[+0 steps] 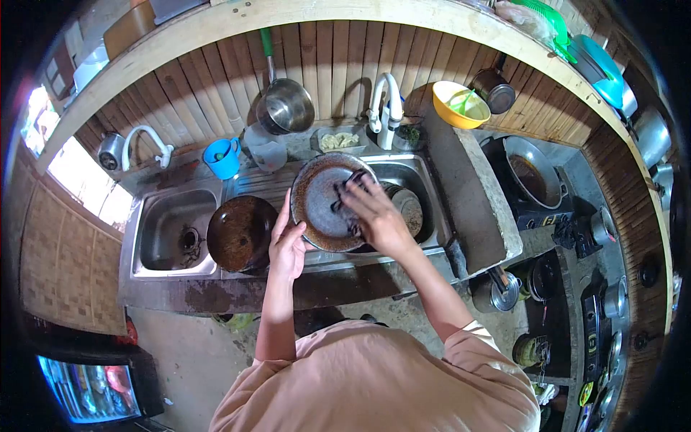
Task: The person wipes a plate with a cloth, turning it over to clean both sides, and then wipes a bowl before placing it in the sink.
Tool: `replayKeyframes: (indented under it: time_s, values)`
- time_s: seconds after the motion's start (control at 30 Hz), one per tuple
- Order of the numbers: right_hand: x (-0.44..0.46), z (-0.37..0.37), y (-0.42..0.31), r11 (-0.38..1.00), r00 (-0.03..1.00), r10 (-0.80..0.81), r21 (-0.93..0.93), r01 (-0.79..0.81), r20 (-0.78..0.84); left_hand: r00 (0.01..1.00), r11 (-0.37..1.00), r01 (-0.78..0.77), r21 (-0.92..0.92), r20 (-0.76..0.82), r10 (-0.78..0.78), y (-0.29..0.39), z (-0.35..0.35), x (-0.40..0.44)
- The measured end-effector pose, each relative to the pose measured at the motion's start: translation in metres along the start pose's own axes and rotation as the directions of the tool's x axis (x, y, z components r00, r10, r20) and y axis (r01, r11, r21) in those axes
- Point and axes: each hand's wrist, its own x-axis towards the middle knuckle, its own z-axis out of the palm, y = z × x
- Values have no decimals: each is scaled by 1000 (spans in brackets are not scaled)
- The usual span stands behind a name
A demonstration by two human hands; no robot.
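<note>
1. Fingers of the left hand (288, 248) grip the edge of a pan (325, 189), with the thumb on its near rim.
2. Fingers of the right hand (384, 223) are spread and slightly bent over a black cloth (348, 189) against the pan's inner face; whether they pinch the cloth, one cannot tell.
3. The pan is tilted, its inside up, above the counter and partly over the right sink (430, 176). Its inside is grey, with a brown band near the rim.
4. A pot (410, 214) sits in the right sink, partly hidden by the right hand.
5. A dark brown bowl (240, 234) is just beside the left sink (152, 241), near the left hand.
6. Behind the pan are a blue mug (222, 162) and a white faucet (389, 93).
</note>
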Motion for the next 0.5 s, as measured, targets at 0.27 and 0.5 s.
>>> replayKeyframes:
  time_s: [0.27, 0.5]
  values:
    - [25, 10, -24, 992, 997, 3, 123, 7, -83, 996, 994, 51, 100, 66, -57, -15, 13, 2]
    - [-2, 0, -16, 987, 984, -123, 120, 108, 128, 998, 997, -28, 65, -62, 32, -5, -3, -2]
